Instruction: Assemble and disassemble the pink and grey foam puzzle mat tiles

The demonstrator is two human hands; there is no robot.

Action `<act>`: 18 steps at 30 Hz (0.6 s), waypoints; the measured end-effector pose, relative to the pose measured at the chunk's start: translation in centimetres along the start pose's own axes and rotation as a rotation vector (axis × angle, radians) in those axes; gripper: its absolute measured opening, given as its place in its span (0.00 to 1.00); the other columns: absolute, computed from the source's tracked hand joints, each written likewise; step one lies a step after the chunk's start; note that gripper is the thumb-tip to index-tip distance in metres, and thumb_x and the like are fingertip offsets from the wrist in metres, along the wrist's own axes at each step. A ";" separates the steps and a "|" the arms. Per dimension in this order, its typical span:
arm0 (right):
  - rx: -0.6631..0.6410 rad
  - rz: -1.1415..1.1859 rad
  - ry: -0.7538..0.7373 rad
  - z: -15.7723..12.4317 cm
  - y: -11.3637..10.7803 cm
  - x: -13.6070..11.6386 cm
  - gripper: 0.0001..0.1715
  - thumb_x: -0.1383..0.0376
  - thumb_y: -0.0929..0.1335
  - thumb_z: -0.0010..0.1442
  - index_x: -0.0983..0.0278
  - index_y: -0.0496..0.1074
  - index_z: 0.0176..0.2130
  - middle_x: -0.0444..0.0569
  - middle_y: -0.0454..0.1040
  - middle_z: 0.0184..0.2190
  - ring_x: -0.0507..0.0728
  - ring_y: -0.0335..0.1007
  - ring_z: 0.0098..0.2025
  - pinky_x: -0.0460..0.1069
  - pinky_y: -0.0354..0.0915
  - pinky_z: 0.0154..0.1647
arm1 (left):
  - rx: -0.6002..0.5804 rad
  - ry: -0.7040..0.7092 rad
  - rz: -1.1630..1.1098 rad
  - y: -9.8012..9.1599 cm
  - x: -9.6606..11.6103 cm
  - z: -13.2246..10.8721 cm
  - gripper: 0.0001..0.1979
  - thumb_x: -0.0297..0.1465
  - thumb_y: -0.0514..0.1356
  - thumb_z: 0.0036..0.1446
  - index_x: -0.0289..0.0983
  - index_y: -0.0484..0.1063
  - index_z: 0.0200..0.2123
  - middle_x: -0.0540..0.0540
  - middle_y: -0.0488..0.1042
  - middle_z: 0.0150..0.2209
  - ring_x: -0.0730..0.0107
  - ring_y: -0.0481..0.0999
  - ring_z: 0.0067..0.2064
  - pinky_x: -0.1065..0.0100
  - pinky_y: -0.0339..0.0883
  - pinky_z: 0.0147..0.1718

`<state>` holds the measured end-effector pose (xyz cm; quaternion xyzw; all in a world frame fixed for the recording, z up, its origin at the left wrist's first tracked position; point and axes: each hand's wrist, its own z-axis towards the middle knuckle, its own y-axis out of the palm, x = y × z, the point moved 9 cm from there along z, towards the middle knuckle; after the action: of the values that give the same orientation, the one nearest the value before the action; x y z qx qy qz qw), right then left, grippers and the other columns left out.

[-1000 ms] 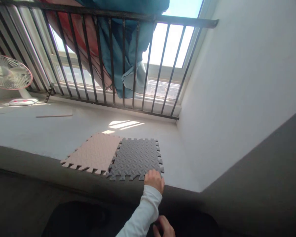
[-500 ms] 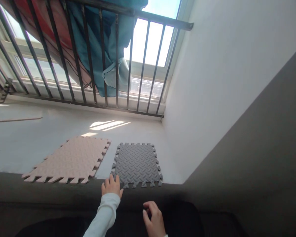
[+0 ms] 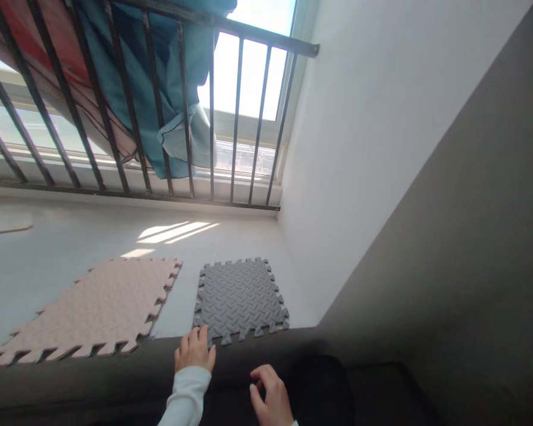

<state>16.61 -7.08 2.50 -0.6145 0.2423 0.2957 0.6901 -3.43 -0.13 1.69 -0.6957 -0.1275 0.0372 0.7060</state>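
**Left fingers on the near edge of the grey mat**

Head view: the left hand (image 3: 194,351), in a white sleeve (image 3: 184,397), lies at the near left corner of the grey foam mat (image 3: 240,297). Its fingers (image 3: 198,338) are stretched out and slightly spread, their tips resting on the mat's toothed edge, not clamped around it. The mat lies flat on the pale ledge (image 3: 71,248), running away from the fingertips toward the window, its near edge at the dark front lip of the ledge (image 3: 93,373).

To the left of those fingers, with a bare strip of ledge between, lies the pink foam mat (image 3: 95,310) (same toothed edge, also flat); the two mats do not touch.

The right hand (image 3: 270,395) is lower and to the right of the left one, in front of the dark lip, fingers loosely curled and holding nothing that can be seen; it is clear of the grey mat.

Beyond the fingertips, past both mats, stand black railing bars (image 3: 186,112) with a blue cloth (image 3: 169,89) hanging behind them. A white wall (image 3: 382,148) rises to the right of the grey mat.
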 end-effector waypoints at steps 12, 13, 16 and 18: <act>0.018 -0.063 0.077 0.4 -4.0 1.1 0.11 0.73 0.62 0.47 0.62 0.69 0.31 0.45 0.71 0.30 0.51 0.68 0.30 0.45 0.61 0.33 | -0.018 0.107 -0.057 0.2 5.9 0.9 0.25 0.30 0.53 0.49 0.41 0.60 0.53 0.46 0.64 0.52 0.61 0.60 0.51 0.62 0.58 0.43; 0.024 -0.060 0.074 0.3 -4.1 1.4 0.11 0.73 0.62 0.48 0.62 0.69 0.31 0.45 0.71 0.30 0.51 0.68 0.29 0.44 0.61 0.33 | -0.026 0.110 -0.057 0.3 6.0 0.9 0.25 0.29 0.53 0.49 0.42 0.60 0.53 0.46 0.64 0.52 0.61 0.60 0.51 0.62 0.58 0.43; 0.066 -0.046 0.066 0.0 -4.4 2.1 0.10 0.72 0.62 0.47 0.62 0.69 0.31 0.44 0.70 0.29 0.51 0.67 0.28 0.44 0.61 0.32 | -0.040 0.119 -0.065 0.4 6.5 1.0 0.24 0.29 0.52 0.50 0.42 0.60 0.53 0.46 0.64 0.53 0.61 0.60 0.51 0.61 0.58 0.44; 0.103 -0.043 0.073 -0.3 -4.5 2.6 0.11 0.73 0.62 0.47 0.62 0.69 0.30 0.43 0.70 0.29 0.51 0.67 0.27 0.45 0.60 0.32 | -0.044 0.132 -0.069 0.2 7.0 1.0 0.24 0.29 0.52 0.51 0.40 0.60 0.53 0.45 0.64 0.53 0.61 0.60 0.51 0.61 0.58 0.44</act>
<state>21.61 -7.45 3.83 -0.5936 0.2689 0.2454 0.7177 3.11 2.46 2.41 -0.7071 -0.1054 -0.0357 0.6983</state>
